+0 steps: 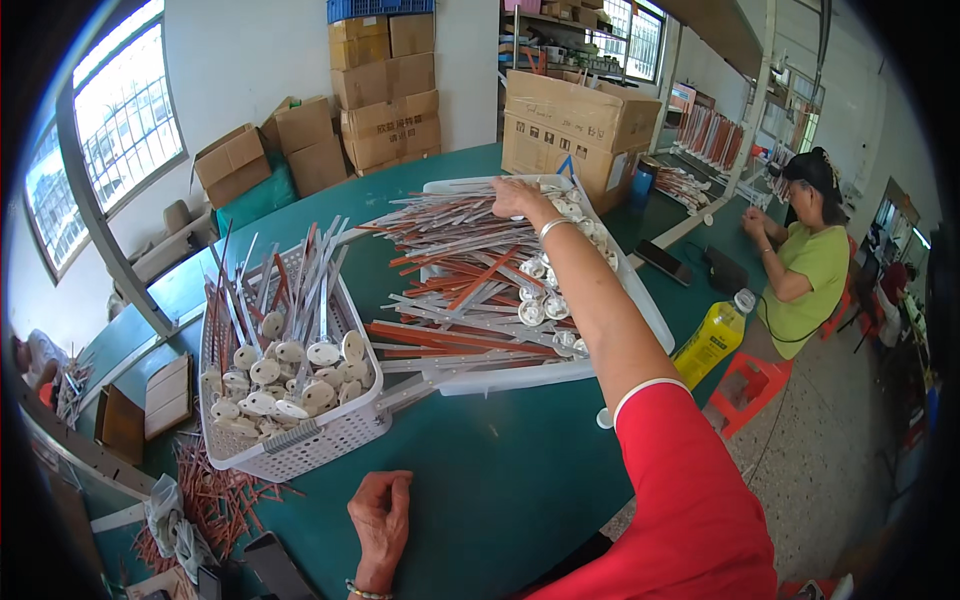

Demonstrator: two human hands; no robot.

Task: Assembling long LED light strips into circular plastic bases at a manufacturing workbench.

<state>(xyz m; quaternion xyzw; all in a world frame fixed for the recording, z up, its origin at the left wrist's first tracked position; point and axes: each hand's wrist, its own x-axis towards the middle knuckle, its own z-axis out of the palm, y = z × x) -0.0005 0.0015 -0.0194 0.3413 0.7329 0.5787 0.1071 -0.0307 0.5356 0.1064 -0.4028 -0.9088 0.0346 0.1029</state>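
My right arm reaches far across the table, and my right hand [515, 197] is bent down onto the far part of a pile of long flat grey and red-brown strips [450, 240]. Its fingers are closed, but what they grip is hidden. The strips lie in a shallow white tray [655, 300], with round white discs [532, 312] at their right ends. My left hand [382, 515] rests near the table's front edge, loosely curled, with nothing seen in it. Left of the tray, a white perforated basket [300, 450] holds similar strips standing up, white discs [318, 395] at the bottom.
Short red-brown scraps [215, 495] and a dark phone [278, 565] lie at the left front. Another phone [664, 262], a yellow-green bottle [712, 340] and a large cardboard box [570, 130] stand or lie around the tray. A co-worker [815, 260] sits at the right.
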